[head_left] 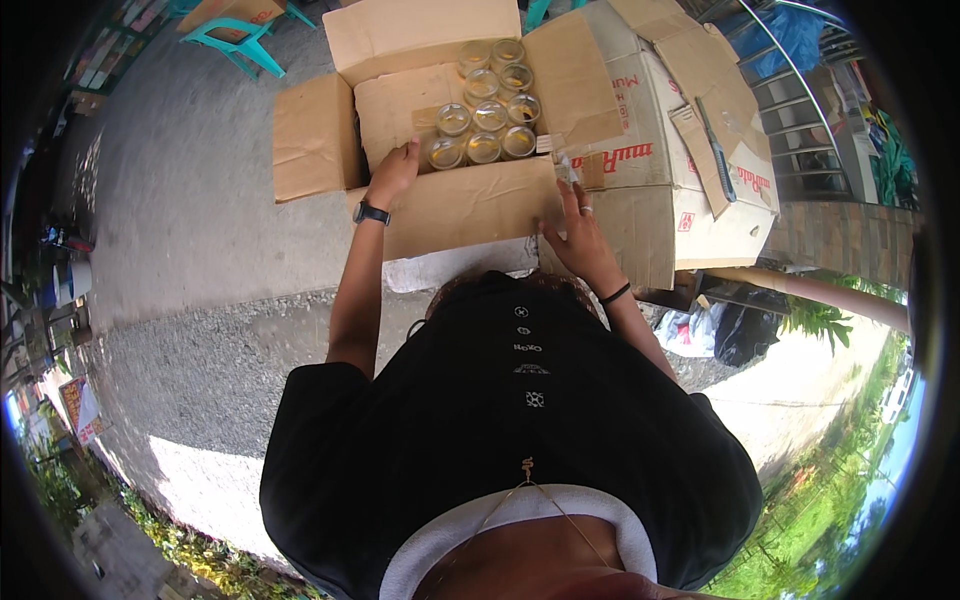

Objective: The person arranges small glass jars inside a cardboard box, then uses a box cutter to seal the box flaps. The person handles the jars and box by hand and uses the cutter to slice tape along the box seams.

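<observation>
A brown cardboard box (465, 210) with its flaps folded out holds several clear round jars (489, 116), grouped toward its right side. Yellowish or brown bits show in the jars. My left hand (393, 174), with a dark watch at the wrist, lies over the box's near edge, fingers stretched toward the jars but apart from them. My right hand (584, 240) is at the right end of the near flap, its fingers extended and spread. A small shiny clear piece (567, 169) is at its fingertips; whether the fingers touch it, I cannot tell.
To the right stands a larger whitish carton (650, 185) with red print. A dark cutter knife (716, 150) lies on its cardboard top. Beyond are metal bars (790, 100). A turquoise plastic chair (240, 42) stands at the far left, and plastic bags (745, 335) lie at lower right.
</observation>
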Motion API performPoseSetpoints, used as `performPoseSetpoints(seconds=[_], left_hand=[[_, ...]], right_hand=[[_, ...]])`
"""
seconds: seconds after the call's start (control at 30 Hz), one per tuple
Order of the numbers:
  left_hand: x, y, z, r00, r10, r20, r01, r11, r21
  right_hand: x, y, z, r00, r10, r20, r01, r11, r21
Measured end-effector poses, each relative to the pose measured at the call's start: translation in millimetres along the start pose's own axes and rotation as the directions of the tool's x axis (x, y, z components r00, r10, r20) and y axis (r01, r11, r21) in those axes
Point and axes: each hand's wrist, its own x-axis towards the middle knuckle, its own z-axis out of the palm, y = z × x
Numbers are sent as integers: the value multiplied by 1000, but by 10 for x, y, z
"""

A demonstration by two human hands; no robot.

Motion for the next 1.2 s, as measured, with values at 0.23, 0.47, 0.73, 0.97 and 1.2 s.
performPoseSetpoints(seconds=[0.23, 0.47, 0.73, 0.97, 1.2], left_hand=[[-61, 59, 16, 999, -25, 36, 23, 998, 65], [-57, 25, 46, 998, -39, 41, 35, 996, 77], [-163, 149, -10, 992, -121, 38, 114, 983, 145], [-221, 274, -22, 992, -126, 6, 123, 976, 181], [-269, 387, 13, 991, -134, -21, 135, 954, 268]], right_hand=[[-31, -63, 0, 998, 62, 28, -62, 998, -1], [-40, -110, 36, 997, 62, 43, -62, 998, 10], [-7, -145, 52, 993, 69, 94, -69, 998, -9], [29, -177, 6, 996, 57, 70, -57, 998, -1], [56, -142, 0, 995, 72, 67, -70, 997, -28]])
